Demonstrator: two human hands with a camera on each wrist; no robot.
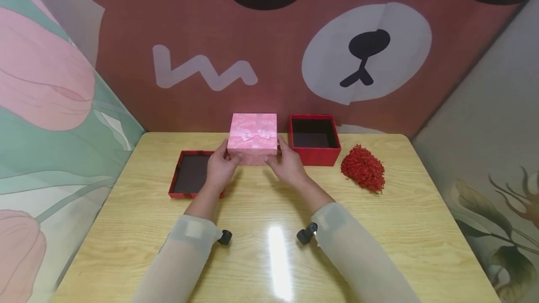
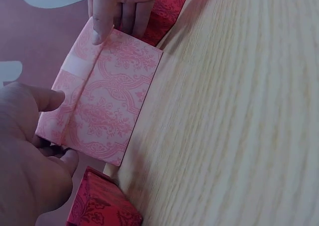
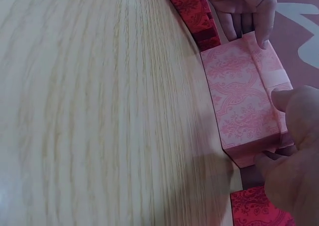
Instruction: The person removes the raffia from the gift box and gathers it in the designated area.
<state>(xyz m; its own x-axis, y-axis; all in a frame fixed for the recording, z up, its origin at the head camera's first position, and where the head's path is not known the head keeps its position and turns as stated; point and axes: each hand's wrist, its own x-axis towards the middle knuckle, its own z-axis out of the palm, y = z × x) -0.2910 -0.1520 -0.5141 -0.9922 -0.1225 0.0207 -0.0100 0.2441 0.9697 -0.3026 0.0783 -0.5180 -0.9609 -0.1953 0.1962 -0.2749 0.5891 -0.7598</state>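
A pink patterned gift box (image 1: 252,146), its lid trimmed with a ribbon and bow, is at the back middle of the table between my two hands. My left hand (image 1: 220,165) grips its left side, thumb on the front of the lid and other fingers along the side. On the opposite side my right hand (image 1: 290,165) grips it in the same way. Both wrist views show the lid (image 2: 75,81) seated over the box's front wall (image 3: 241,104). The fingers behind the side edges are partly hidden.
An uncovered red box (image 1: 317,155) with a dark inside stands right of the pink one. Further right lies a heap of red shredded paper (image 1: 363,168). A red lid (image 1: 189,174), dark inside up, lies at the left, partly behind my left hand. A patterned wall rises behind the table.
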